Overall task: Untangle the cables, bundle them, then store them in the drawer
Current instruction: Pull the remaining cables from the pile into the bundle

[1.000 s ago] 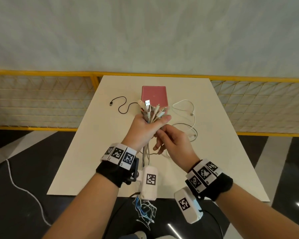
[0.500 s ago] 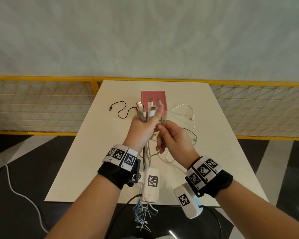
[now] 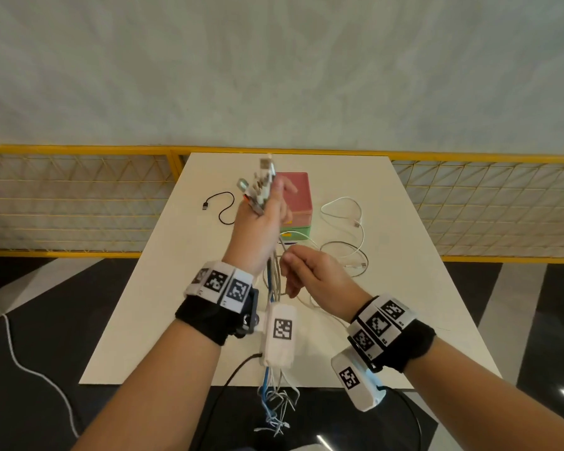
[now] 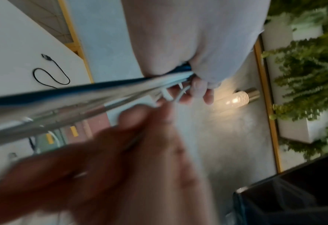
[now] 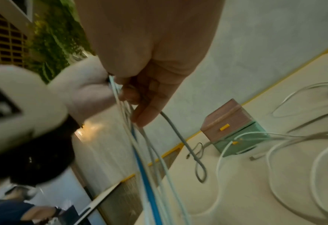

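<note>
My left hand (image 3: 262,224) is raised over the white table (image 3: 176,288) and grips a bundle of cables (image 3: 263,187), whose plug ends stick up above the fist. The strands (image 3: 274,278) hang down past my wrist, and their frayed ends (image 3: 275,405) dangle below the table edge. My right hand (image 3: 302,270), just below the left, has its fingers curled round the hanging white, grey and blue strands (image 5: 139,144). The small drawer box (image 3: 296,203), pink on top and green below with yellow handles, stands behind my hands. Both wrist views are blurred.
A black cable (image 3: 223,209) lies left of the box. White cables (image 3: 345,213) and a grey one (image 3: 350,252) loop on the table to its right. A yellow mesh railing (image 3: 79,203) borders the table's far side. A white cord (image 3: 30,369) trails on the dark floor.
My left hand has lifted the bundle higher, so the plug ends now stand above the drawer box. My right hand has dropped lower along the hanging strands.
</note>
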Demonstrator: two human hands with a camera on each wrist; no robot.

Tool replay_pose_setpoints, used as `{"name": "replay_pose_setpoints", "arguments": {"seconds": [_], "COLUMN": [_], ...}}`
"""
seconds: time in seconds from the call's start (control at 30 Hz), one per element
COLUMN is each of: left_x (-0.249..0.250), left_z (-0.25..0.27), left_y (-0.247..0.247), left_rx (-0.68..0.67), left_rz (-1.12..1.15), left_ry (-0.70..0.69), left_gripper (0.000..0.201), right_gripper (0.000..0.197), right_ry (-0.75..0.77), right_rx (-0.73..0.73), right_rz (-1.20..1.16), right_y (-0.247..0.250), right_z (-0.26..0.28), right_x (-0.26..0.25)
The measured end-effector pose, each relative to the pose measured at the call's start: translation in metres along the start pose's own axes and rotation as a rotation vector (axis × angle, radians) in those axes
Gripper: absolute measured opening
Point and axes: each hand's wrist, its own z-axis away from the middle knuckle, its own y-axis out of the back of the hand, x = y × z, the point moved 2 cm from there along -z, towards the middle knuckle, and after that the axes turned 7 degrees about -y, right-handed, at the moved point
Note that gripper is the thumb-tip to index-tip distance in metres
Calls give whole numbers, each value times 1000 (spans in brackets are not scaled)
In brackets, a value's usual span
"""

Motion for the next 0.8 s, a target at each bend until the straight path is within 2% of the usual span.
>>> {"name": "replay_pose_setpoints", "arguments": {"seconds": [0.07,0.13,0.27,0.3,0.4,0.5,0.63,0.7,0.8], "left_x": [11,26,51,55,62,55,46,40,26], "left_z": [-11,-20,-32,-33,-32,-29,-17,-10,-5], "left_y": [8,22,54,60,68,63,42,26,9], "left_rx": [57,88,130,135,114,36,-153,-233,-354], "left_rz": [213,319,261,267,299,154,-126,-232,-392], "left_ry": [21,11,-87,-89,-43,0,18,92,204], "left_gripper": [30,29,21,23,48,56,38,29,43], "right_gripper": [30,31,33,32,26,19,23,22,15], "right_ry": [-32,-83,-231,-251,-237,-141,96,248,425], "right_rx": [-42,-43,-47,-47,-26,71,165,178,195], "right_rz": [57,85,132,143,247,387,558,685,790], "right_y": [2,11,37,43,60,78,94,95,93], "right_z": [-1,-1,2,2,-4,-17,-33,-37,-38], "right_x": [17,37,77,81,69,35,-13,-37,-60]}}
